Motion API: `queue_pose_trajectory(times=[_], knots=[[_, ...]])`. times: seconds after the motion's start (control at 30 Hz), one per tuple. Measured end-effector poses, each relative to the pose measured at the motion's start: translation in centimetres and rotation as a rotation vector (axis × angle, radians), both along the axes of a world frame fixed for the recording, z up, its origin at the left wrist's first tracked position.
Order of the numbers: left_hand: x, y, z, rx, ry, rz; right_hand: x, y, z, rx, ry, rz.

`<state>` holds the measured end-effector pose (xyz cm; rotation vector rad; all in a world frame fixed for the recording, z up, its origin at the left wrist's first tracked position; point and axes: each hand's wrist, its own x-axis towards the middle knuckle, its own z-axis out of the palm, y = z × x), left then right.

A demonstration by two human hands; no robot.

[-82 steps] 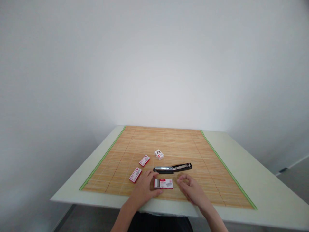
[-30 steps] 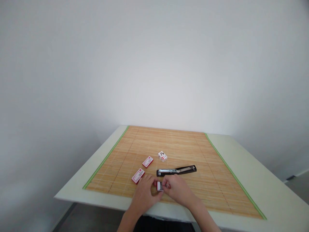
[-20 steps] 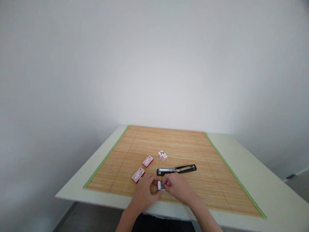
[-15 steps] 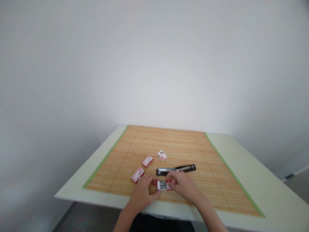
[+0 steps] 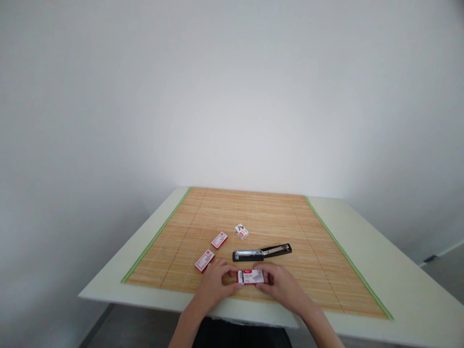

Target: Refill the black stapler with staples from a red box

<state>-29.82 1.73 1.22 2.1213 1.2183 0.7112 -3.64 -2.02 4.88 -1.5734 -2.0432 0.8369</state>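
A red and white staple box (image 5: 251,276) lies between my two hands near the mat's front edge. My left hand (image 5: 216,284) grips its left end between thumb and fingers, and a narrow dark gap shows at that end. At the other end, the thumb and fingers of my right hand (image 5: 281,284) hold the box. Just beyond it lies a black stapler (image 5: 261,252), opened out flat with its metal rail showing. One red-and-white box (image 5: 205,260) sits close to my left knuckles, and a similar box (image 5: 219,240) lies a little farther back.
A small white box (image 5: 241,231) with a dark picture on it stands behind the stapler. Everything rests on a bamboo mat (image 5: 261,212) with green edging, on a white table (image 5: 366,241). A pale wall (image 5: 232,96) rises behind the table.
The box's sleeve has slid left over its tray, so the wide grey opening has shrunk to a narrow gap. My right hand has moved from the box's top to its right end.
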Motion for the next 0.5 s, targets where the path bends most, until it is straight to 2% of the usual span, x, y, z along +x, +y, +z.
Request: queue_pose_trajectory(times=[0.23, 0.5], knots=[[0.3, -0.2, 0.2, 0.021, 0.024, -0.003, -1.3, 0.3, 1.1, -0.054, -0.011, -0.005], [-0.2, -1.0, 0.7, 0.052, -0.038, 0.03, 1.0, 0.6, -0.3, -0.038, -0.019, -0.014]])
